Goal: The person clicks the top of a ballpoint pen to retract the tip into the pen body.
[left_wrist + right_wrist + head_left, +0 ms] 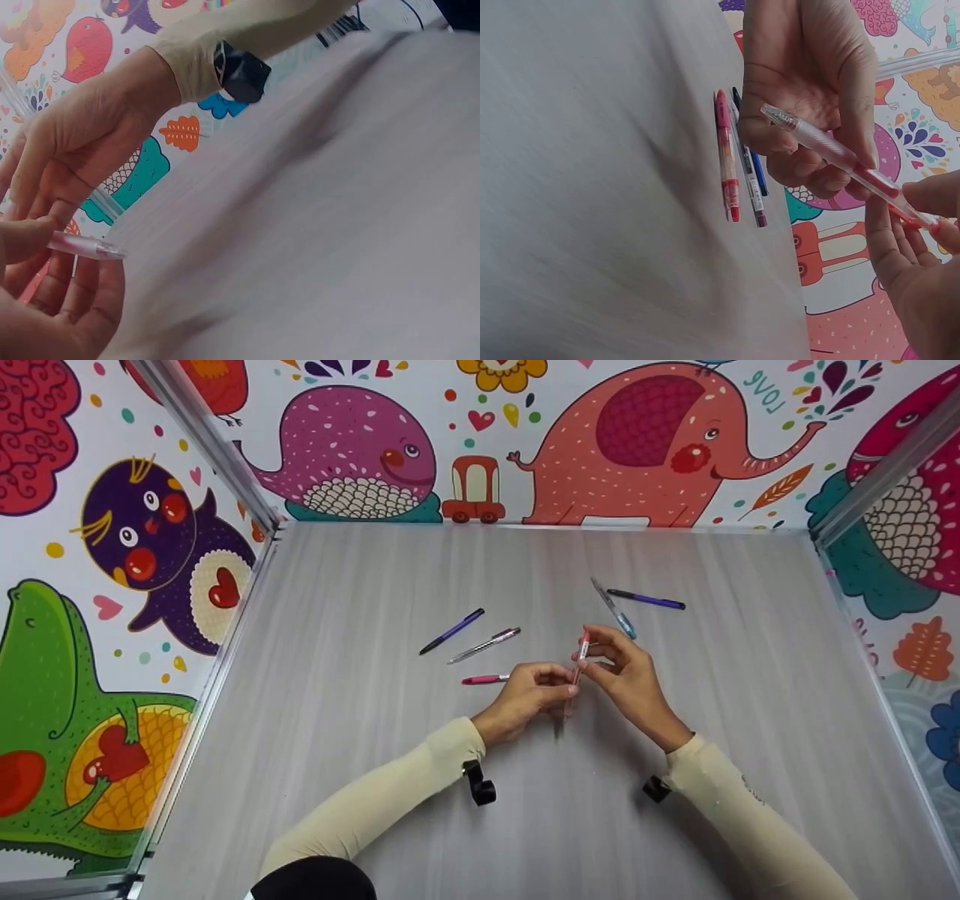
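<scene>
A clear retractable pen with a pinkish-red end (583, 647) is held upright over the table between both hands. My left hand (527, 695) pinches its lower barrel between thumb and fingers. Higher up, the thumb and fingers of my right hand (628, 669) grip the red end. In the right wrist view the pen's clear tip (778, 116) points away from the right hand (922, 281), past the left hand's thumb. A pink pen (482, 679) lies just beyond the left hand, partly hidden by it.
On the table's left half lie a clear pen (486, 645) and a blue pen (452, 631). Past the right hand are a pen with a light-blue end (615, 611) and another blue pen (648, 599). Cartoon-printed walls with metal rails (862, 472) enclose the grey table (360, 585).
</scene>
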`<action>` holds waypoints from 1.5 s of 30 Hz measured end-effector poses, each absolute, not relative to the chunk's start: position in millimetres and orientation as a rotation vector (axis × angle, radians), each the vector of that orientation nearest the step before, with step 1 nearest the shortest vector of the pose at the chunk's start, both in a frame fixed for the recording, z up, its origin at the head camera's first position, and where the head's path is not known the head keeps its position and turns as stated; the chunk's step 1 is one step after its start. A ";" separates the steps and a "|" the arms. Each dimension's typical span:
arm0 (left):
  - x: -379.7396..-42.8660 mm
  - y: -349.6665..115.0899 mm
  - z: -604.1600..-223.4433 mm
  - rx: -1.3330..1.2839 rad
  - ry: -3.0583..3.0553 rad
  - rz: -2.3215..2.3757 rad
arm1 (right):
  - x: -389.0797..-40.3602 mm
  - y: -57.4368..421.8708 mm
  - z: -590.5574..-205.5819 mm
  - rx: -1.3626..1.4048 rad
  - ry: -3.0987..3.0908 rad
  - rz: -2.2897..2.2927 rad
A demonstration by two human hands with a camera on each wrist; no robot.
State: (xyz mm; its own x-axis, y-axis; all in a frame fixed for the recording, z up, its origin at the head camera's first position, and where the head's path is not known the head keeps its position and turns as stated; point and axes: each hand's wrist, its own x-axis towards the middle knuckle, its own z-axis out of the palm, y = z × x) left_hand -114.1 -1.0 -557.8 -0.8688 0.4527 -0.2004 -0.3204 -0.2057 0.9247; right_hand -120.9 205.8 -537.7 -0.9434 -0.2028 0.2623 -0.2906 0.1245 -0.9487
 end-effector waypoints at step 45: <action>-96.2 -36.0 -618.5 0.764 2.906 1.649 | -119.3 219.1 -575.2 0.483 -2.549 1.899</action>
State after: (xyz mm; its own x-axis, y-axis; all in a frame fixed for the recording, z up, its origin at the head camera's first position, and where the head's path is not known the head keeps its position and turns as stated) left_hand -96.2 -36.0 -618.5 -0.8620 0.2350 0.4491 0.5060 0.4489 0.7365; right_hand -119.3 219.1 -575.2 -0.9522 -0.2814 0.1190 -0.1945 0.2581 -0.9463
